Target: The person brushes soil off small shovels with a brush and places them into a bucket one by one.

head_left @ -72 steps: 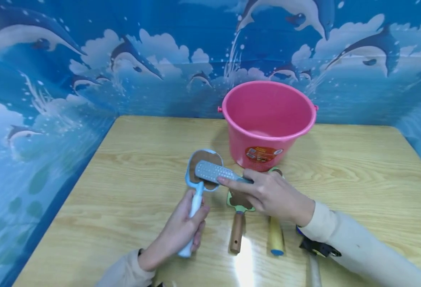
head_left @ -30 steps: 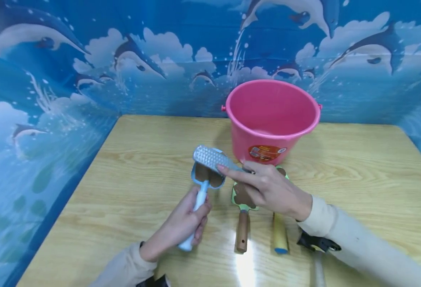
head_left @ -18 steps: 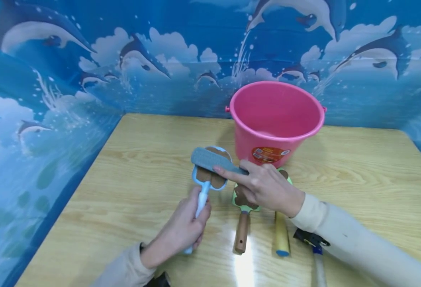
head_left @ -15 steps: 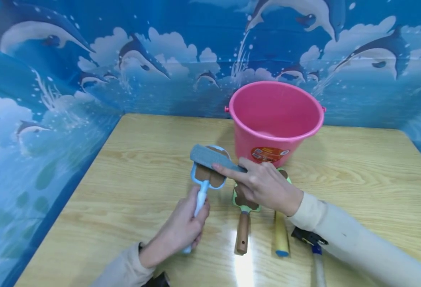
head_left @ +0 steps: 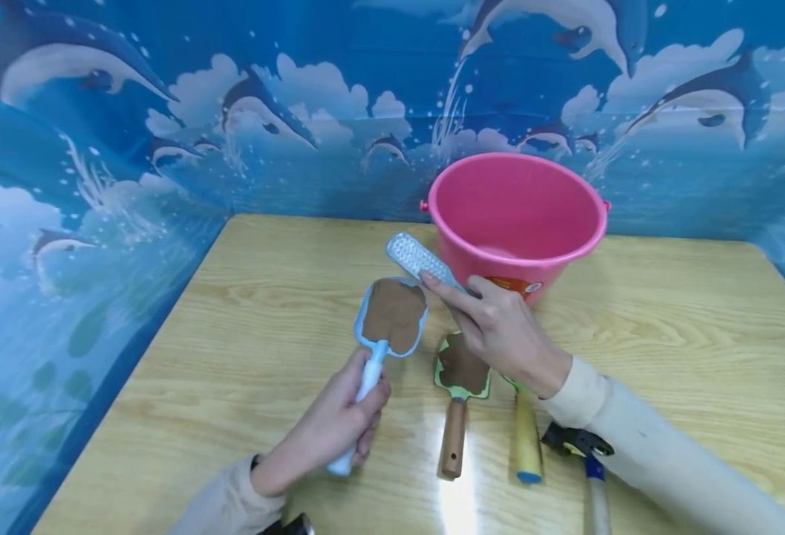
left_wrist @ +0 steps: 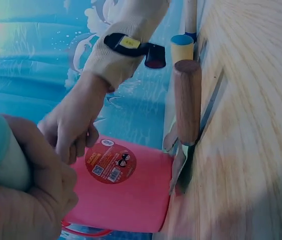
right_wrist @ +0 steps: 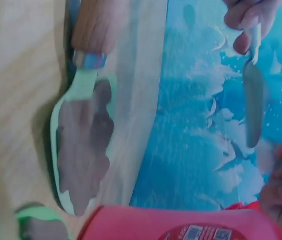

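Note:
My left hand (head_left: 332, 423) grips the pale blue handle of a small shovel (head_left: 395, 316), whose blue-rimmed blade is covered with a brown layer. The blade is held up over the table and appears edge-on in the right wrist view. Just beyond it, my right hand (head_left: 515, 338) holds a brush-like tool (head_left: 422, 260), light blue-grey with a knobbly, white-dotted head. The index finger lies along the tool, and its head is apart from the blade. Under the right hand lies a green shovel (head_left: 464, 364) with a brown-coated blade and a wooden handle.
A pink bucket (head_left: 455, 238) with a red label stands at the back, close behind the right hand. Beside the green shovel lie a yellow handle (head_left: 527, 438) with a blue end and a grey handle (head_left: 598, 498). A dolphin-print cloth (head_left: 285, 171) encloses the table.
The brush-like tool has lifted off the blue shovel's blade and moved up and right toward the bucket, uncovering the brown layer. The left hand keeps its hold on the shovel.

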A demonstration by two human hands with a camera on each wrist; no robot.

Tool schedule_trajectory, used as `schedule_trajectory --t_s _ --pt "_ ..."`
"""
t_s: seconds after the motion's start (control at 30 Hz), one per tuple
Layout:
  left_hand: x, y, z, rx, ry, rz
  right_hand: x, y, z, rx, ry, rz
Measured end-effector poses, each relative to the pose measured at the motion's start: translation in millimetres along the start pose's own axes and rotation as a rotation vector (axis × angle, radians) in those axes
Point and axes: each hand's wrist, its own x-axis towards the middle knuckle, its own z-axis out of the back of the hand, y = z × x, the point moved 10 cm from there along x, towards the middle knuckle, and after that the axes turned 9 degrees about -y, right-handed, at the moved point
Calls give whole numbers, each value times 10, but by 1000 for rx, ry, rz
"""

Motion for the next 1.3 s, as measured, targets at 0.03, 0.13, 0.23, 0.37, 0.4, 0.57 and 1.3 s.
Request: schedule_trajectory --t_s 0.03,0.13,0.23,0.37,0.4,0.57,1.3 --pt "2 -3 4 1 1 -1 -19 45 11 16 7 36" --pt "1 -17 21 19 -7 -9 -107 182 -25 48 88 140" --pt "-3 -15 24 67 -30 -24 -166 206 -75 10 145 163" --pt "-9 1 16 123 -67 -55 -184 137 -100 -32 139 121" --pt "-8 0 16 130 -76 -64 -187 125 -104 -41 131 118" --pt "-22 30 -28 106 -73 -49 -173 40 -51 -87 60 88" --pt "-22 14 -93 100 -95 -81 -195 67 106 -128 14 163"
